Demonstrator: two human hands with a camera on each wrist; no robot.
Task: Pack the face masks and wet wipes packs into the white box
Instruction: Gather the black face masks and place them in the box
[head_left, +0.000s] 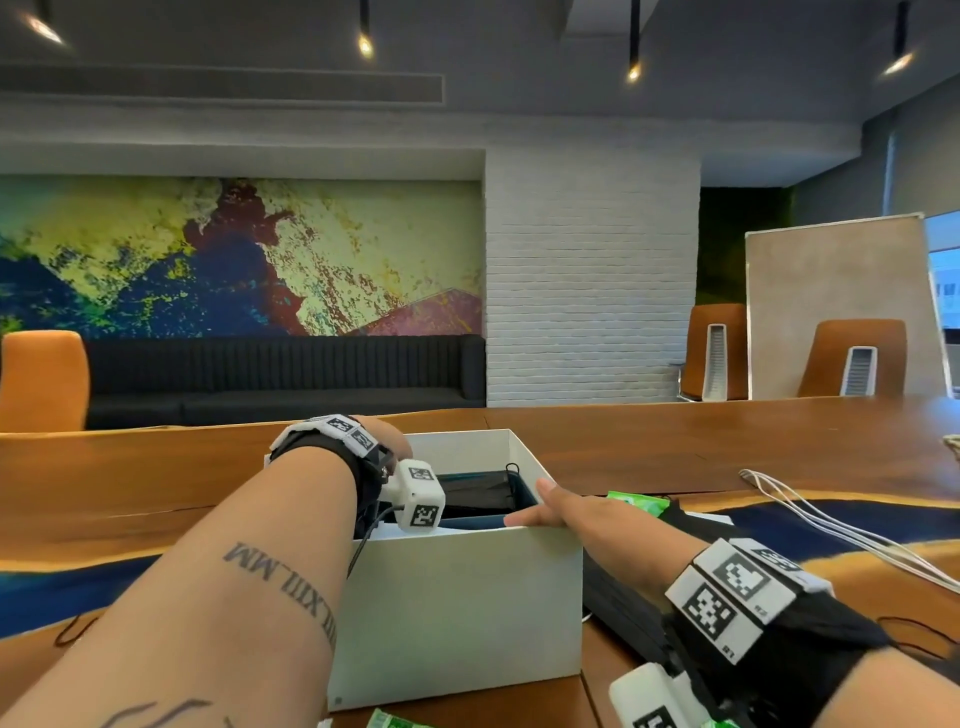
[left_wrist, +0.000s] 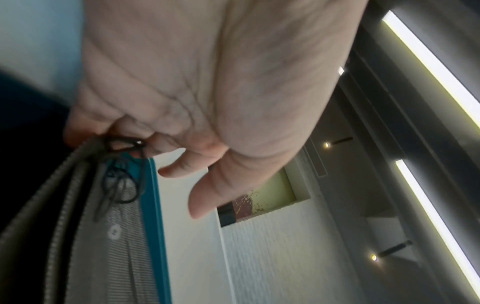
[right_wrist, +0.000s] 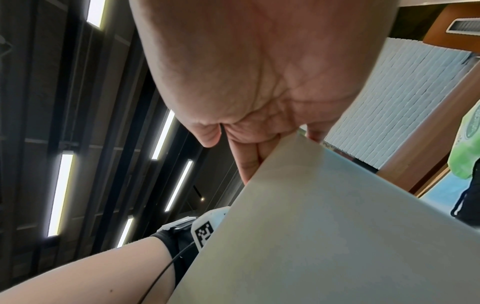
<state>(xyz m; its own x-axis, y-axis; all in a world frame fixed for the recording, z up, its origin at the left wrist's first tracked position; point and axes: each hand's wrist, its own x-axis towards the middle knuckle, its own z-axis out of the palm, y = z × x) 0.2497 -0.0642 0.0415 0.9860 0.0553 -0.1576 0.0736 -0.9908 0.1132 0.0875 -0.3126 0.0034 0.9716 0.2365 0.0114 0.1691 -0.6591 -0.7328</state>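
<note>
Reaching down into the white box (head_left: 457, 587), the left hand (left_wrist: 207, 86) has its fingers (left_wrist: 176, 170) curled over the far end of the black face masks (head_left: 480, 493) that lie inside, an ear loop (left_wrist: 122, 144) caught under the fingertips. The masks sit against the box's teal inner lining (left_wrist: 153, 216), toward its far right corner. The right hand (head_left: 566, 512) lies flat on the near right corner of the box rim, fingers straight and together, thumb raised (the wrist view shows the fingers pressed along the cardboard edge, gripping nothing). Just right of the box, under the right forearm, a stack of more black face masks (head_left: 623, 608) lies on the wooden table (head_left: 727, 441). A green wet wipes pack (head_left: 636, 501) rests beyond the right hand, near the box's right wall; the corner of another green pack (head_left: 389, 719) shows at the near edge, in front of the box. White cables (head_left: 831, 525) trail across the table to the right.
</note>
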